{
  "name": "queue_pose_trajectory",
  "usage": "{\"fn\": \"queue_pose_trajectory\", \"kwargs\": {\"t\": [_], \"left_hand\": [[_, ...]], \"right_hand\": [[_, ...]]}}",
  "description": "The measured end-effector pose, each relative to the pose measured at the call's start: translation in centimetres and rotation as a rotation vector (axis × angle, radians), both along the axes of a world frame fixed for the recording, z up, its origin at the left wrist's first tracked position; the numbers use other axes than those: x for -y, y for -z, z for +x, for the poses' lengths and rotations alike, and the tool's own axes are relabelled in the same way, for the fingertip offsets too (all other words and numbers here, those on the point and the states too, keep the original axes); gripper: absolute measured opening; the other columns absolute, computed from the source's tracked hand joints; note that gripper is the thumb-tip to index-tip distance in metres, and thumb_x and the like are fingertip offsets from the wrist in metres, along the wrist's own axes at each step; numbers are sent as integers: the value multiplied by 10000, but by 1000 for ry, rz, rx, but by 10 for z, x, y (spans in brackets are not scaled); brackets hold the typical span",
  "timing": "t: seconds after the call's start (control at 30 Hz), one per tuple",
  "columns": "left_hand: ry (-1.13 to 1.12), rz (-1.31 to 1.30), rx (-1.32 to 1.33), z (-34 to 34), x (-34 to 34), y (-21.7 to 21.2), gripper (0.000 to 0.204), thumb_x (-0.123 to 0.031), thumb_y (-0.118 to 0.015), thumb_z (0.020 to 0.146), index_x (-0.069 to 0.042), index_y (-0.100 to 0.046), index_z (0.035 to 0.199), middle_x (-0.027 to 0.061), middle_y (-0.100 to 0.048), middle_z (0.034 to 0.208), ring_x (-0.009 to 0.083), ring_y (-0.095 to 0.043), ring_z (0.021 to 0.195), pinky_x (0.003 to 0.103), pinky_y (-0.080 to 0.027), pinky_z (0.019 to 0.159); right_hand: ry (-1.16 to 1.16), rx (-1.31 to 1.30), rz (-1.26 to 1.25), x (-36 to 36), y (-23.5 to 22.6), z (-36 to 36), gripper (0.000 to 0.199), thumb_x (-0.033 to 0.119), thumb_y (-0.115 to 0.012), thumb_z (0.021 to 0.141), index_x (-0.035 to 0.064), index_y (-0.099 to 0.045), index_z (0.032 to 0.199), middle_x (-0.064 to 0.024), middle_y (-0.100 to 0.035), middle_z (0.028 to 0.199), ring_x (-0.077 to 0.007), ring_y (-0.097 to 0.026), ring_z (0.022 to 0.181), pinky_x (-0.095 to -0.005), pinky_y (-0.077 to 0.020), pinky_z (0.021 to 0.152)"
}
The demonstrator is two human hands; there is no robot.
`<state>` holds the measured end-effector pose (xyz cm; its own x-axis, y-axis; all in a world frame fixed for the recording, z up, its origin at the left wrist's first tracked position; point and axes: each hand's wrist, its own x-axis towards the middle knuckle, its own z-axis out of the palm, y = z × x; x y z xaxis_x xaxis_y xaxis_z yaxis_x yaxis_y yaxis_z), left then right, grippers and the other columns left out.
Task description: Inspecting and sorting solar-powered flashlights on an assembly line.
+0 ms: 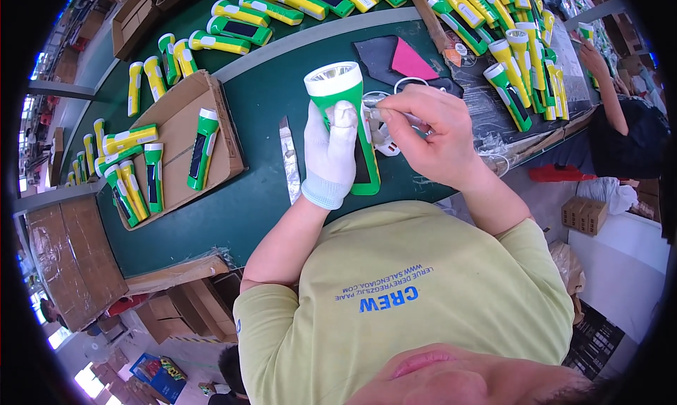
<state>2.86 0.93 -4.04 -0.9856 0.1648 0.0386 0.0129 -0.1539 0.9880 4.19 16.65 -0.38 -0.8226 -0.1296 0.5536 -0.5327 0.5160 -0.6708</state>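
Note:
My left hand (331, 145), in a white glove, is wrapped round a green flashlight (336, 88) with a white head, its lens facing away from me and a dark panel along its body. Close against the flashlight's right side, my bare right hand (437, 126) pinches the end of a thin white cable (371, 112). Whether the cable's tip sits in the flashlight is too small to tell. Under the right fingers lies a white charging block (388, 148), partly hidden by them. Left of the gloved hand, a strip of silvery tape (289, 162) lies on the green table (257, 105).
An open cardboard box (224, 133) at left holds several green and yellow flashlights. More flashlights (282, 7) line the far side, and a pile (522, 52) covers the right. Beyond my hands lies a black and pink sheet (409, 58). Another person's arm (606, 81) shows at far right.

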Motion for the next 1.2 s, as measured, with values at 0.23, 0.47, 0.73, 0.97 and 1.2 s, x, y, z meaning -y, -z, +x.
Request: {"fn": "queue_pose_trajectory", "kwargs": {"t": [0.23, 0.47, 0.73, 0.97, 1.2], "left_hand": [[-1, 94, -17, 2, -1, 15, 467, -377, -498, 975, 12, -454, 1230, 99, -612, 961, 155, -597, 826, 288, -492, 741], [69, 71, -24, -3, 4, 13, 417, -344, -577, 945, 4, -497, 1160, 74, -610, 935, 126, -572, 821, 274, -471, 737], [36, 544, 494, -36, 18, 40, 584, -638, -502, 895, -66, -527, 1011, 37, -546, 738, 136, -546, 595, 283, -471, 532], [470, 1226, 725, -55, 37, 61, 630, -669, -552, 848, -88, -612, 1086, -44, -462, 651, 71, -445, 521, 245, -365, 528], [507, 1243, 750, -50, 31, 54, 644, -681, -542, 847, -79, -592, 1069, -44, -457, 637, 67, -472, 492, 229, -379, 493]], "right_hand": [[-4, 79, -38, 1, 1, 5, 63, -24, -649, 770, 17, -654, 818, -78, -633, 696, -198, -604, 570, -272, -454, 505], [-1, -1, -37, 8, 0, 4, 66, -36, -639, 759, 22, -632, 790, -67, -599, 656, -196, -585, 538, -281, -441, 476], [104, -253, -26, -14, -19, 12, 120, -65, -614, 797, -29, -662, 901, -91, -668, 756, -156, -630, 644, -233, -479, 587], [308, -5, -188, -34, -18, 24, 207, -30, -728, 777, -6, -643, 964, 18, -607, 819, -2, -419, 641, -153, -260, 532], [106, -153, -42, -24, 21, 14, 299, -15, -806, 666, 51, -518, 715, -54, -471, 623, -186, -455, 526, -295, -333, 474]]}}
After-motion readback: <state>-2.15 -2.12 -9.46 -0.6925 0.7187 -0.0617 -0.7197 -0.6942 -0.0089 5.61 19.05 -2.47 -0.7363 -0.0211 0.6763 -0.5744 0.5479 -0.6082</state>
